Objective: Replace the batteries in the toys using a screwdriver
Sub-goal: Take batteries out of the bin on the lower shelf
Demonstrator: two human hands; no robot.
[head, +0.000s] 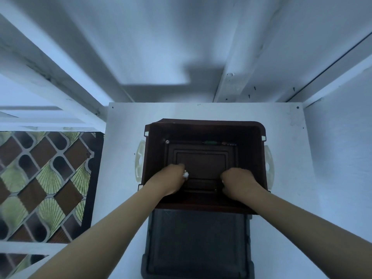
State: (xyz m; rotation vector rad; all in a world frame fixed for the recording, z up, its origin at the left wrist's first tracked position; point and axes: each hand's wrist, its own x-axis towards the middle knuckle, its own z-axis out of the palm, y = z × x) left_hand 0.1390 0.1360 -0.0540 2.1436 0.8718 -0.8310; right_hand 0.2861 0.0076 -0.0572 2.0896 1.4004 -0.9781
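Inside a deep dark-brown plastic bin (201,125), seemingly fetching supplies, the left hand (173,180) pinches a small white object (186,175); the right hand (239,182) has an unclear grip.

A dark brown plastic bin with cream side handles (249,137) stands on a white desk (120,158). A dark grey plastic lid (197,238) lies flat at its near side. Brown-and-green patterned flooring (40,178) shows left of the desk.

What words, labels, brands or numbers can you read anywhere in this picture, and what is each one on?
No text can be read.
Tiny pale marks on a small dark item at the back of the brown bin: too small to read.
The dark lid and the white table: no lettering visible.
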